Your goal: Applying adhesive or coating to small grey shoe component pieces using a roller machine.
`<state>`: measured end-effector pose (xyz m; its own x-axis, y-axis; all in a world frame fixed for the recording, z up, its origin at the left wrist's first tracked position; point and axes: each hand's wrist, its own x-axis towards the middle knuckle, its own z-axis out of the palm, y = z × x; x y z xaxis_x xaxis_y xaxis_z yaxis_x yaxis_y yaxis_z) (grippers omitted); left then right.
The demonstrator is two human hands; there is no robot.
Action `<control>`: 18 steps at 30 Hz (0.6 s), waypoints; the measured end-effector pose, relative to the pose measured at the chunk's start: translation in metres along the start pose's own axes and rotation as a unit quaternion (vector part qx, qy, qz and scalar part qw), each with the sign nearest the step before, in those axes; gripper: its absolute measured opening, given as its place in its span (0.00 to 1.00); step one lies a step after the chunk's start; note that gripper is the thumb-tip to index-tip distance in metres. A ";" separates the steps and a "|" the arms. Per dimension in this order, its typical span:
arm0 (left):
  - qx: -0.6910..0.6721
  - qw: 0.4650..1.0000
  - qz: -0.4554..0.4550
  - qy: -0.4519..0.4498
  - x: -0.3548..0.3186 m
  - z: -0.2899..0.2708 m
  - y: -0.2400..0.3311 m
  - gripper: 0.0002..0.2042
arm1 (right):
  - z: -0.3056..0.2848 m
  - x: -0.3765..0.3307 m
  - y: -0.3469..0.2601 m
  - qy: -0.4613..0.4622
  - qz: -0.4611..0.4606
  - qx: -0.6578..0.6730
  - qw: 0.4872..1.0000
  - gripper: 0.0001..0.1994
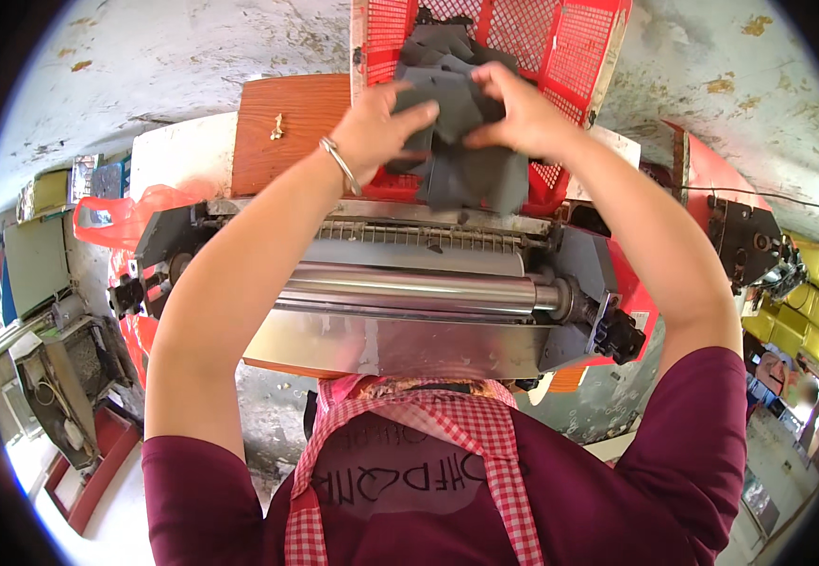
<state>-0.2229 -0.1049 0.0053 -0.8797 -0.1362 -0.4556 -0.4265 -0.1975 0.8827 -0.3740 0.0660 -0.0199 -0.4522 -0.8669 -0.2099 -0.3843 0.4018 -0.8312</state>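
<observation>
Both my hands are up at the red plastic basket (pixel 560 75), around a loose pile of thin dark grey sheet pieces (pixel 457 108). From the left side, my left hand (pixel 381 127), with a silver bangle on its wrist, grips the pieces, thumb on top and some fingertips hidden. My right hand (pixel 527 113) presses in from the right with its fingers curved around the pile. The lower pieces hang over the basket's near edge and are slightly blurred. Just below the basket lies a machine with a shiny metal roller (pixel 409 288).
Black knobs (pixel 622 330) stick out at the machine's right end. A brown wooden board (pixel 287 127) with a small object lies left of the basket. A red plastic bag (pixel 136 217) hangs at the left. Yellow bundles (pixel 815 283) are stacked at the far right.
</observation>
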 end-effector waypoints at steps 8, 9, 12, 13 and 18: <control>0.113 0.991 -0.021 0.064 0.042 -0.018 -0.005 0.13 | -0.025 0.017 -0.006 0.150 -0.115 -0.316 0.930 0.34; 0.162 0.985 -0.035 0.052 0.033 -0.014 0.003 0.13 | -0.022 0.006 -0.019 0.146 -0.116 -0.313 0.931 0.34; 0.267 0.962 -0.049 0.023 0.020 -0.029 0.000 0.13 | 0.004 -0.019 -0.082 -0.029 -0.127 -0.248 0.960 0.26; 0.328 0.944 -0.045 -0.003 0.017 -0.034 -0.002 0.13 | 0.015 -0.025 -0.099 -0.136 -0.113 -0.241 0.954 0.24; 0.270 0.961 -0.053 0.031 0.011 -0.041 -0.007 0.13 | 0.066 -0.027 -0.084 -0.178 -0.195 -0.179 0.948 0.14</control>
<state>-0.2206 -0.1446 -0.0108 -0.8184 -0.2031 -0.5376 -0.5745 0.3168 0.7548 -0.2767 0.0360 0.0217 0.0556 -0.9891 -0.1364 -0.7442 0.0500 -0.6661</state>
